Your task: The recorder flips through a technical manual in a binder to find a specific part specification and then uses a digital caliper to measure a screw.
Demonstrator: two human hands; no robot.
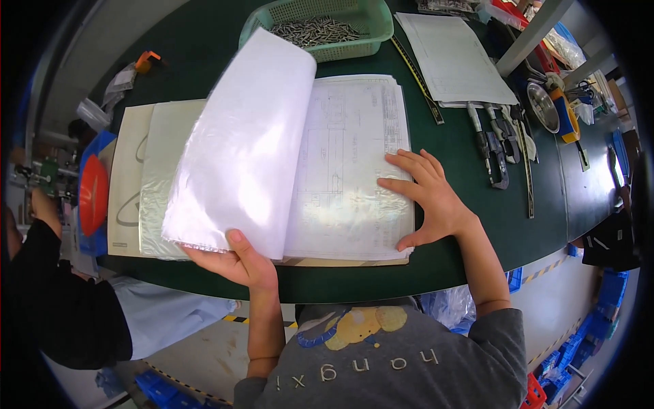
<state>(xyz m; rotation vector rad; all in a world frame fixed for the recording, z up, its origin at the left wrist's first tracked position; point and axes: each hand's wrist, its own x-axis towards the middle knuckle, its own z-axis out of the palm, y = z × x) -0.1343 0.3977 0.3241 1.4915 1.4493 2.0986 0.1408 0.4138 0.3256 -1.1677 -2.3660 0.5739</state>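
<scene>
An open binder (126,232) lies on the dark green table, filled with clear plastic sleeves. My left hand (242,262) grips the lower edge of a raised bundle of white sleeved sheets (235,150), thumb on top and fingers beneath. The bundle bends up over the binder's left side. On the right side lies a sleeved technical drawing (340,163) with fine printed lines. My right hand (432,194) rests at that drawing's right edge with its fingers spread, holding nothing.
A pale green basket (381,44) of small metal pins stands behind the binder. To the right are loose paper sheets (456,61), a steel ruler (419,78), micrometers (494,146), a metal bowl (543,108) and a yellow tape roll (569,119). At left, a red dish (93,194) and another person (75,300).
</scene>
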